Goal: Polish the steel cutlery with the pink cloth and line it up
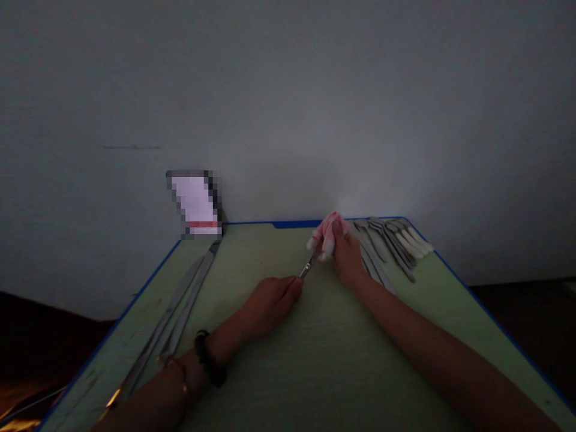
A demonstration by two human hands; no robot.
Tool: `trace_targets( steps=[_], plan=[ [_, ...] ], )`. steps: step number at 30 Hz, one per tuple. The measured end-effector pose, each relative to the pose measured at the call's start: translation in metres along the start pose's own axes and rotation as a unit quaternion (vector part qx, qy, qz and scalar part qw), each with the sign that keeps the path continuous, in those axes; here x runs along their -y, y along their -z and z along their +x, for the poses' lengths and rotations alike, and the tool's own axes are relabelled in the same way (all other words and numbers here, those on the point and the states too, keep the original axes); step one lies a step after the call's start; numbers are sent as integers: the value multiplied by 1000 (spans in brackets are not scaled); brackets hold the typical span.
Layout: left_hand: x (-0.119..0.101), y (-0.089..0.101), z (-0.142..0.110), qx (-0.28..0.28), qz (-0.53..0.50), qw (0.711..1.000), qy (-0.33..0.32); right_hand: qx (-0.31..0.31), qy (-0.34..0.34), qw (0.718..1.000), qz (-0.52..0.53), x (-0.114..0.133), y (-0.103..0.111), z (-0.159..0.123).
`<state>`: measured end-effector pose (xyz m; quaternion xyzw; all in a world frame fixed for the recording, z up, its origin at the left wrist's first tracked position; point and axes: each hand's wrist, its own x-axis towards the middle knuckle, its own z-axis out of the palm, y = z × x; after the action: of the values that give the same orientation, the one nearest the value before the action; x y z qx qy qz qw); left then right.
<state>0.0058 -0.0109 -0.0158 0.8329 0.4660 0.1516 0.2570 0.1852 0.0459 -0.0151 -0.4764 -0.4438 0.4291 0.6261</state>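
My left hand [273, 305] is closed round the handle of a shiny metal piece of cutlery [308, 264], held slanting up and away over the table. Its far end goes into a pink and white cloth [324, 235], so I cannot tell whether it is a knife, a fork or a spoon. My right hand [349, 255] is shut on the cloth, bunched around that far end. Just beyond the right wrist lie several metal pieces, knife-like in shape [380, 273].
On the right, forks and spoons [398, 252] lie in a row, some white-handled [416, 243]. Two long knives [191, 300] rest at the left. A pixelated upright phone-like screen [195, 201] stands at the table's [315, 360] back left corner, against a grey wall [288, 120].
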Motion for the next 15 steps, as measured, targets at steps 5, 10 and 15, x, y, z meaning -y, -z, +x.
trace_targets(
  steps=[5,10,15],
  plan=[
    [9,-1,4,-32,37,998,-36,74,9,995,-63,-9,-26,-36],
    [5,-1,4,-41,40,998,-10,87,22,992,-93,-13,-24,-29],
    [-14,-3,-2,-15,101,993,67,11,-13,1000,-13,0,-1,3]
  ],
)
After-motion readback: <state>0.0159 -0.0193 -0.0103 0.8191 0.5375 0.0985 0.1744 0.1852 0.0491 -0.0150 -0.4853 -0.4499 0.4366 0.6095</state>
